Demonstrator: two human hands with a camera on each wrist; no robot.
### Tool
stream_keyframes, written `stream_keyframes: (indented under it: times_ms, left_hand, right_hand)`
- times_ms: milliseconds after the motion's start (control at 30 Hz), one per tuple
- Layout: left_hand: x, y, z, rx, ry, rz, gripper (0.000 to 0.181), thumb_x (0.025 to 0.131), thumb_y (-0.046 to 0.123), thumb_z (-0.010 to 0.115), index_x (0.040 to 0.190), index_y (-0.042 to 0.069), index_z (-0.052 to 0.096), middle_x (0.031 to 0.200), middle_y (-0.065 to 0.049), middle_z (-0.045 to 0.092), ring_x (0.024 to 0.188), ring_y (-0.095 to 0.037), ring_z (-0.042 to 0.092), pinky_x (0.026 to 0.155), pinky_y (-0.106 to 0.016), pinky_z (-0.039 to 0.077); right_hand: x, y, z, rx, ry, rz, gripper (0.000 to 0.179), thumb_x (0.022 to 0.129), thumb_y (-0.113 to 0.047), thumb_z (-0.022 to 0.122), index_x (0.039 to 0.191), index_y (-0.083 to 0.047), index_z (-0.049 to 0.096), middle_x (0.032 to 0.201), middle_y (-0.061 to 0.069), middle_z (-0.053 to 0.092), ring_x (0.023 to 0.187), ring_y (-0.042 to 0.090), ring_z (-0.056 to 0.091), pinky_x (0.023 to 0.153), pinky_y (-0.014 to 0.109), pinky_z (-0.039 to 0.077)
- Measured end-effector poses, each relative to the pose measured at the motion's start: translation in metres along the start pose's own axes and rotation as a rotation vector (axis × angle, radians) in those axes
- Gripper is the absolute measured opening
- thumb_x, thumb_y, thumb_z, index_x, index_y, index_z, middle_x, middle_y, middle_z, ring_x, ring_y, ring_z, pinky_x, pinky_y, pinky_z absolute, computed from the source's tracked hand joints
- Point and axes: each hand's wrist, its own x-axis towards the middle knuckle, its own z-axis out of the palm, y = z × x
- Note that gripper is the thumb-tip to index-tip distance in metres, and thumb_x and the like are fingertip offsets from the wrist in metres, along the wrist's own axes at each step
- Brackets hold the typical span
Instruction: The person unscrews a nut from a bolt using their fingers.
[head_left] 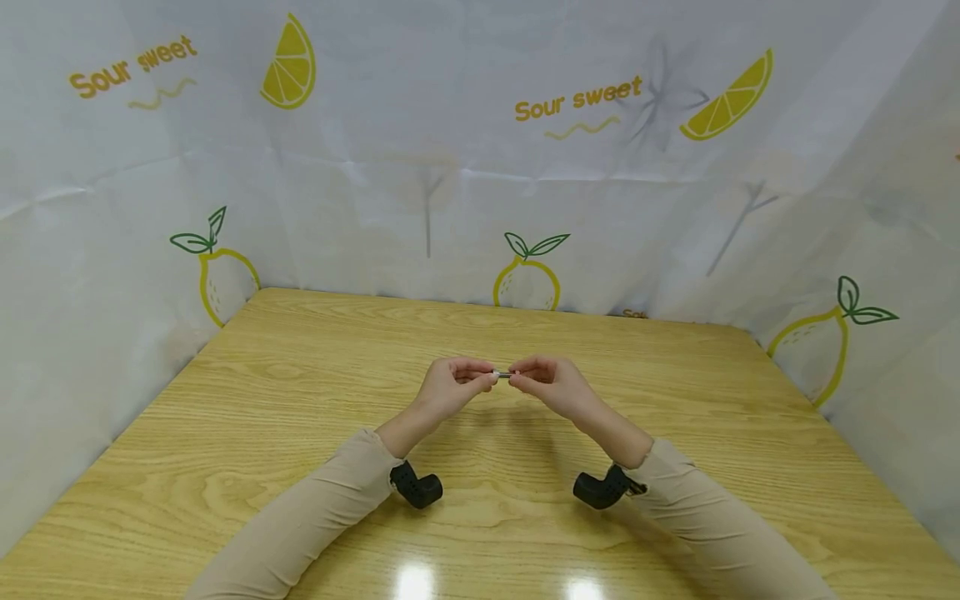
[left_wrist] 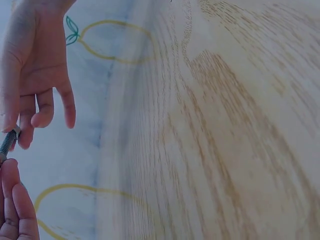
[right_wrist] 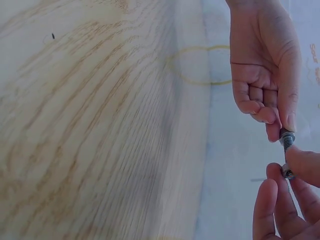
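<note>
As left hand [head_left: 450,385] and right hand [head_left: 557,388] face each other near the centre of the head view, a small metal bolt [right_wrist: 288,141] spans the gap between them, threads plain in the wrist views; in the head frame it sits just below and right of centre, raised over the wooden worktop [head_left: 300,358]. Left: thumb and fingers pinch one end. Right: thumb and fingers pinch the other, at a ringlike metal piece [right_wrist: 286,171], lower right in the right-wrist frame. Which end is head and which nut, cannot tell; the fingers cover too much. Risk, my judgement: the hold is by finger ends only on a small part, so a slack pinch could drop the bolt, and it would likely roll on the flat wood. Should the hands tilt out of line while turning, threads may bind. Should the ringlike piece be loose, it could slip off unnoticed, since the fingers mask both ends in the head view. Black wrist devices [head_left: 422,490] stand well apart; a knock between them seems unlikely. Writing: "Sour sweet" in orange on the white backdrop [head_left: 360,217], once at upper left, once right of upper centre; a cut-off scrap, apparently "So", at the worktop's far edge; more orange lettering [right_wrist: 314,51] runs sideways at the right edge of the right-wrist frame. No brand or marking readable on bolt or devices.
</note>
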Motion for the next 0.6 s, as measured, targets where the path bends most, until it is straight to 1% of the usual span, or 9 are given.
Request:
stream_keyframes:
  times_ms: [67,133,200,267,367,433,533,600]
  left_hand:
    - [0.0,-0.0001,-0.0001,-0.003,-0.001,-0.001,0.026,0.088,0.018,0.066,0.109,0.003,0.068,0.101,-0.018,0.069,0.095,-0.032,0.065,0.085,-0.043,0.053]
    - [0.0,-0.0002,0.0,-0.008,-0.003,-0.005,0.026,0.088,0.018,0.065,0.109,0.002,0.068,0.101,-0.019,0.069,0.096,-0.034,0.064,0.085,-0.044,0.052]
    - [0.0002,-0.0004,0.0001,-0.006,-0.006,-0.009,0.026,0.088,0.019,0.065,0.109,0.003,0.067,0.101,-0.018,0.069,0.097,-0.035,0.064,0.085,-0.043,0.052]
    - [0.0002,-0.0005,0.0004,-0.003,-0.005,-0.011,0.026,0.088,0.019,0.065,0.108,0.003,0.068,0.101,-0.018,0.069,0.097,-0.035,0.064,0.085,-0.043,0.052]
    - [0.0002,-0.0004,0.0008,0.003,-0.001,-0.013,0.025,0.088,0.019,0.065,0.108,0.004,0.068,0.1,-0.016,0.07,0.096,-0.032,0.065,0.085,-0.043,0.053]
    - [0.0001,-0.0002,0.001,0.002,0.002,-0.013,0.025,0.088,0.019,0.065,0.108,0.004,0.068,0.1,-0.016,0.07,0.095,-0.031,0.066,0.085,-0.043,0.053]
    - [0.0001,0.0001,0.0014,-0.003,0.004,-0.014,0.025,0.088,0.019,0.066,0.108,0.004,0.068,0.1,-0.016,0.07,0.095,-0.031,0.066,0.086,-0.043,0.052]
    - [-0.0001,0.0006,0.0017,-0.007,0.005,-0.012,0.025,0.088,0.019,0.066,0.108,0.003,0.068,0.1,-0.016,0.07,0.095,-0.031,0.066,0.086,-0.043,0.052]
  right_hand:
    - [-0.0001,0.0001,0.0007,0.013,0.014,-0.015,0.029,0.09,-0.017,0.062,0.113,0.0,0.06,0.11,0.017,0.063,0.099,0.029,0.062,0.086,0.039,0.052]
    - [-0.0003,0.0,0.0011,0.018,0.016,-0.022,0.032,0.089,-0.017,0.064,0.116,0.0,0.058,0.114,0.017,0.061,0.101,0.028,0.062,0.085,0.037,0.053]
    - [0.0001,0.0001,0.0014,0.018,0.0,-0.02,0.037,0.09,-0.021,0.063,0.12,0.0,0.056,0.116,0.019,0.06,0.103,0.029,0.061,0.087,0.041,0.052]
    - [0.0004,0.0006,0.0011,0.01,-0.025,-0.003,0.04,0.093,-0.026,0.059,0.123,0.001,0.055,0.116,0.02,0.062,0.104,0.031,0.06,0.092,0.046,0.049]
    - [0.0011,0.0011,0.001,-0.005,-0.045,0.023,0.039,0.096,-0.03,0.053,0.12,0.001,0.058,0.111,0.019,0.066,0.103,0.034,0.059,0.094,0.05,0.046]
    - [0.0006,0.0013,0.0007,-0.005,-0.038,0.025,0.036,0.096,-0.028,0.053,0.116,0.001,0.06,0.107,0.018,0.067,0.102,0.034,0.06,0.093,0.049,0.046]
    - [0.0001,0.0006,0.0008,-0.001,-0.004,-0.007,0.028,0.093,-0.02,0.059,0.112,-0.001,0.061,0.106,0.018,0.065,0.098,0.03,0.062,0.089,0.046,0.05]
    - [-0.0004,0.0,0.0005,0.004,0.013,-0.023,0.027,0.09,-0.018,0.062,0.112,-0.001,0.06,0.108,0.018,0.063,0.095,0.025,0.063,0.086,0.044,0.052]
